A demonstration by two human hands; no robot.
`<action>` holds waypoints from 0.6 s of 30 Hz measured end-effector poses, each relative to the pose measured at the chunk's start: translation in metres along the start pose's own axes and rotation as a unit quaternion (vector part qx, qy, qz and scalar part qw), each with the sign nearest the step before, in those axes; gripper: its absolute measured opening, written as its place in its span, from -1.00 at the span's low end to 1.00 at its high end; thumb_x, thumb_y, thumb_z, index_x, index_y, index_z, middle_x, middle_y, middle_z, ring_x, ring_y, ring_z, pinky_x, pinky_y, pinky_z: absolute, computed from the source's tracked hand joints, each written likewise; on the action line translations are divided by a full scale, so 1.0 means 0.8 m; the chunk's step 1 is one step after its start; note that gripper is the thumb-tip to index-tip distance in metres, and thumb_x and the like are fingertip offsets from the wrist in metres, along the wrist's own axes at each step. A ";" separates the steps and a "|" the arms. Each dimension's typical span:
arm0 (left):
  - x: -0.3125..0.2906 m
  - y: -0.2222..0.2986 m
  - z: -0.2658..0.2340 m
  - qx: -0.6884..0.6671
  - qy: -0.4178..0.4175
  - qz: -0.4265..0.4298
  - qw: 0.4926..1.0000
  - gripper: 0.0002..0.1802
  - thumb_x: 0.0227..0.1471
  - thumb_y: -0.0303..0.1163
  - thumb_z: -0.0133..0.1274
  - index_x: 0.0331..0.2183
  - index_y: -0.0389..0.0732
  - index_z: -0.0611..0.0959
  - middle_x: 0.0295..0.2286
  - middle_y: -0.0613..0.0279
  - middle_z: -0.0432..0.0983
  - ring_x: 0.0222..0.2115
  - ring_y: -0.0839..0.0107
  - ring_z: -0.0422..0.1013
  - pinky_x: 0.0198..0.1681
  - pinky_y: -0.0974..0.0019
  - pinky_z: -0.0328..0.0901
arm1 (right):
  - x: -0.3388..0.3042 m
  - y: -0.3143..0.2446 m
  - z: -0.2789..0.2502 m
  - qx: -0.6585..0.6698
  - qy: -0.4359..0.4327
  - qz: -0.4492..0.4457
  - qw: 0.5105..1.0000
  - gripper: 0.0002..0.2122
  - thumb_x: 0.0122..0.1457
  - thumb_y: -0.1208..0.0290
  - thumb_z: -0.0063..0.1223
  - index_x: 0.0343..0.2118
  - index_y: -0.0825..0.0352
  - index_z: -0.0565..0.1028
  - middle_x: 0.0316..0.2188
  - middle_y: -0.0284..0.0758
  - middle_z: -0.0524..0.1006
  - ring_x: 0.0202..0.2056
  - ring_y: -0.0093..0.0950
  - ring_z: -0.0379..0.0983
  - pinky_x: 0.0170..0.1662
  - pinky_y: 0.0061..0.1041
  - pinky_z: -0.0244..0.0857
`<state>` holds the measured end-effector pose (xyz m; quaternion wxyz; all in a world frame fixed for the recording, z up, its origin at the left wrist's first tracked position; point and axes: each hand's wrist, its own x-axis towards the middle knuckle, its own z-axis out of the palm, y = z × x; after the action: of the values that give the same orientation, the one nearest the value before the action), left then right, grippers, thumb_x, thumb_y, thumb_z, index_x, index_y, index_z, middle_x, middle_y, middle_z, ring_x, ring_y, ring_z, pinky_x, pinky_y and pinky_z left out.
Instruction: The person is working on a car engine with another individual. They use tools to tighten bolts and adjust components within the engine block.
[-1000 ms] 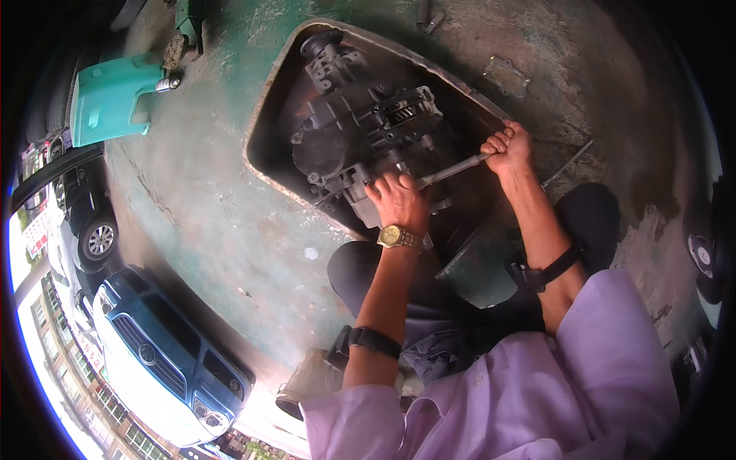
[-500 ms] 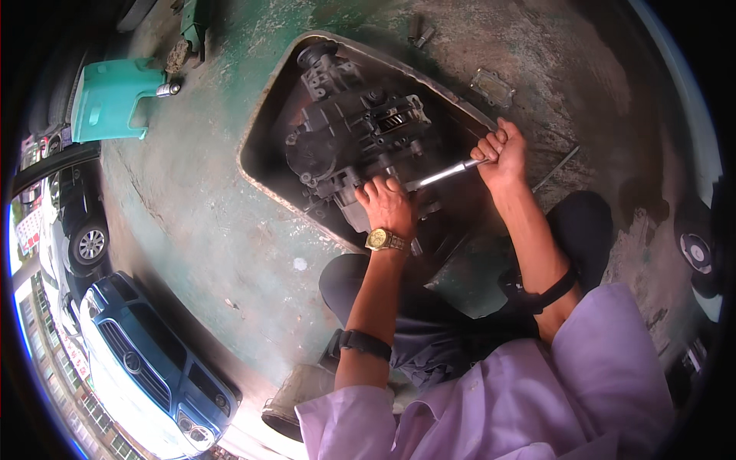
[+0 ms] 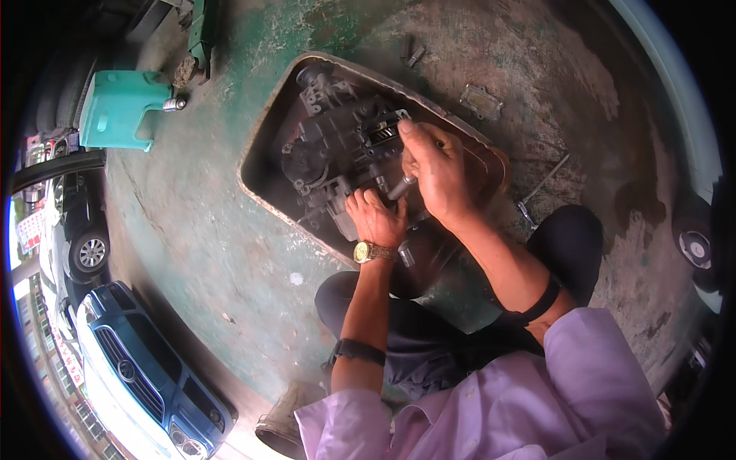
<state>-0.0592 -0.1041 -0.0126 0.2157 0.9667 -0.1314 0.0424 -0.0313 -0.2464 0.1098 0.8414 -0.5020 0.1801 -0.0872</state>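
Note:
A grimy metal gearbox point(image 3: 326, 142) lies in a deep rectangular tray point(image 3: 264, 196) on the floor, with toothed parts showing through an opening. My right hand point(image 3: 438, 172) is closed in a fist around the handle of a socket wrench point(image 3: 401, 187), right beside that opening; much of the handle is hidden in the fist. At the wrench's other end, my left hand point(image 3: 376, 220) is closed over its head, low against the gearbox's near side. Its fingertips and what lies under them are partly hidden. A shiny metal cylinder point(image 3: 406, 253) shows beside my left wrist.
Right of the tray lie a long thin tool point(image 3: 545, 184) and a flat metal plate point(image 3: 481, 101). Small cylindrical parts point(image 3: 415, 55) lie beyond. A turquoise plastic stool point(image 3: 119, 107) stands left, a bucket point(image 3: 282, 422) near my left elbow, and a blue car point(image 3: 149, 360) at lower left.
My right hand has swung the wrench handle left and inward, from the tray's right rim to over the gearbox. My left hand stays at the wrench's head. The view has shifted slightly.

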 end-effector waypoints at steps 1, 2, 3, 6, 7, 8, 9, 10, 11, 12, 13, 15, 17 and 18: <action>0.002 0.000 -0.003 -0.003 -0.037 -0.023 0.999 -0.50 -0.18 -0.12 0.26 -0.40 -0.34 0.45 -0.29 -0.14 0.33 -0.18 -0.13 0.24 0.03 -0.15 0.11 | -0.001 0.000 0.010 -0.013 -0.016 -0.014 1.000 -0.67 0.29 0.23 0.02 -0.56 0.35 0.46 -0.68 -0.51 0.37 -0.61 -0.69 0.23 -0.53 -0.60 0.10; 0.003 0.003 -0.006 -0.028 0.008 -0.012 0.999 -0.52 -0.19 -0.17 0.26 -0.42 -0.34 0.42 -0.30 -0.15 0.32 -0.19 -0.14 0.23 -0.01 -0.14 0.13 | -0.001 -0.001 0.020 -0.077 -0.028 -0.018 0.996 -0.65 0.28 0.21 0.02 -0.56 0.37 0.46 -0.69 -0.44 0.39 -0.60 -0.66 0.26 -0.52 -0.57 0.13; 0.006 0.004 -0.009 -0.014 -0.017 0.008 1.000 -0.53 -0.19 -0.19 0.25 -0.38 -0.35 0.45 -0.32 -0.13 0.35 -0.22 -0.10 0.24 -0.01 -0.14 0.11 | -0.001 0.000 0.030 -0.139 -0.036 -0.025 0.989 -0.64 0.28 0.19 0.02 -0.55 0.39 0.46 -0.69 -0.37 0.42 -0.60 -0.64 0.30 -0.51 -0.53 0.17; 0.005 0.019 -0.011 -0.360 0.025 -0.148 0.921 -0.53 -0.14 -0.18 0.24 -0.33 -0.35 0.48 -0.30 -0.10 0.39 -0.23 -0.06 0.28 -0.06 -0.11 0.16 | -0.006 0.009 0.066 -0.196 -0.080 -0.119 0.970 -0.66 0.26 0.31 0.09 -0.62 0.38 0.39 -0.75 -0.42 0.27 -0.62 -0.67 0.12 -0.57 -0.49 0.10; 0.002 0.020 -0.013 -0.308 0.040 -0.104 0.945 -0.53 -0.13 -0.17 0.23 -0.31 -0.34 0.49 -0.29 -0.10 0.39 -0.23 -0.05 0.29 -0.06 -0.09 0.17 | -0.005 0.013 0.076 -0.237 -0.080 -0.176 0.952 -0.65 0.23 0.30 0.11 -0.63 0.39 0.39 -0.75 -0.25 0.35 -0.70 -0.48 0.24 -0.57 -0.39 0.15; -0.001 0.021 -0.014 -0.217 0.043 -0.076 0.972 -0.53 -0.12 -0.16 0.23 -0.30 -0.34 0.49 -0.29 -0.09 0.40 -0.23 -0.03 0.30 -0.06 -0.08 0.18 | -0.005 0.018 0.085 -0.253 -0.093 -0.186 0.945 -0.65 0.22 0.29 0.10 -0.63 0.40 0.40 -0.73 -0.16 0.39 -0.68 -0.33 0.31 -0.55 -0.32 0.19; -0.005 0.020 -0.015 -0.129 0.049 -0.047 0.989 -0.53 -0.10 -0.16 0.22 -0.29 -0.34 0.50 -0.28 -0.08 0.41 -0.23 -0.02 0.31 -0.06 -0.07 0.19 | -0.003 0.023 0.093 -0.271 -0.110 -0.193 0.936 -0.65 0.22 0.27 0.08 -0.63 0.40 0.42 -0.70 -0.08 0.42 -0.66 -0.17 0.39 -0.53 -0.25 0.22; -0.008 0.017 -0.017 -0.073 0.054 -0.032 0.995 -0.53 -0.09 -0.15 0.22 -0.28 -0.33 0.50 -0.28 -0.07 0.41 -0.23 0.00 0.32 -0.07 -0.06 0.20 | -0.004 0.028 0.099 -0.284 -0.132 -0.189 0.931 -0.65 0.22 0.26 0.07 -0.63 0.40 0.43 -0.70 -0.07 0.43 -0.64 -0.13 0.41 -0.51 -0.21 0.24; -0.011 0.015 -0.017 -0.039 0.057 -0.024 0.997 -0.53 -0.08 -0.14 0.21 -0.27 -0.33 0.51 -0.27 -0.07 0.42 -0.23 0.01 0.33 -0.07 -0.05 0.21 | -0.005 0.033 0.104 -0.305 -0.154 -0.178 0.923 -0.64 0.23 0.25 0.05 -0.63 0.40 0.44 -0.69 -0.06 0.44 -0.61 -0.09 0.43 -0.50 -0.18 0.26; -0.015 0.013 -0.019 -0.027 0.060 -0.024 0.998 -0.53 -0.07 -0.13 0.21 -0.25 -0.32 0.51 -0.26 -0.06 0.43 -0.22 0.03 0.34 -0.07 -0.04 0.22 | -0.006 0.039 0.109 -0.326 -0.171 -0.175 0.913 -0.64 0.23 0.24 0.03 -0.62 0.40 0.45 -0.69 -0.06 0.45 -0.58 -0.04 0.46 -0.49 -0.15 0.27; -0.019 0.010 -0.020 -0.013 0.060 -0.024 0.998 -0.52 -0.06 -0.12 0.20 -0.24 -0.32 0.52 -0.26 -0.05 0.43 -0.22 0.04 0.35 -0.08 -0.03 0.23 | -0.008 0.045 0.115 -0.331 -0.193 -0.167 0.908 -0.64 0.23 0.23 0.03 -0.62 0.39 0.46 -0.69 -0.06 0.46 -0.59 -0.05 0.46 -0.48 -0.14 0.28; -0.022 0.007 -0.021 0.003 0.065 -0.024 0.998 -0.52 -0.03 -0.11 0.20 -0.22 -0.31 0.53 -0.25 -0.04 0.45 -0.22 0.07 0.37 -0.08 -0.01 0.25 | -0.011 0.058 0.126 -0.340 -0.228 -0.168 0.897 -0.65 0.22 0.22 0.02 -0.60 0.39 0.49 -0.70 -0.07 0.47 -0.60 -0.07 0.47 -0.47 -0.12 0.30; -0.019 0.003 -0.019 0.020 0.074 -0.019 0.997 -0.51 -0.01 -0.09 0.19 -0.19 -0.30 0.54 -0.24 -0.03 0.46 -0.22 0.10 0.39 -0.09 0.01 0.27 | -0.017 0.069 0.129 -0.382 -0.299 -0.196 0.852 -0.67 0.20 0.23 0.04 -0.58 0.38 0.53 -0.69 -0.08 0.49 -0.60 -0.08 0.49 -0.46 -0.13 0.33; -0.018 0.002 -0.018 0.025 0.078 -0.017 0.996 -0.51 0.01 -0.09 0.18 -0.18 -0.30 0.54 -0.23 -0.02 0.47 -0.22 0.12 0.40 -0.09 0.03 0.28 | -0.021 0.073 0.131 -0.393 -0.318 -0.200 0.839 -0.68 0.20 0.23 0.04 -0.58 0.38 0.53 -0.69 -0.08 0.49 -0.60 -0.08 0.49 -0.45 -0.13 0.34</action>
<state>-0.0741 -0.0962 -0.0010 0.2017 0.9676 -0.0964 0.1172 -0.0076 -0.1277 0.1072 0.5490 -0.8156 -0.1823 -0.0108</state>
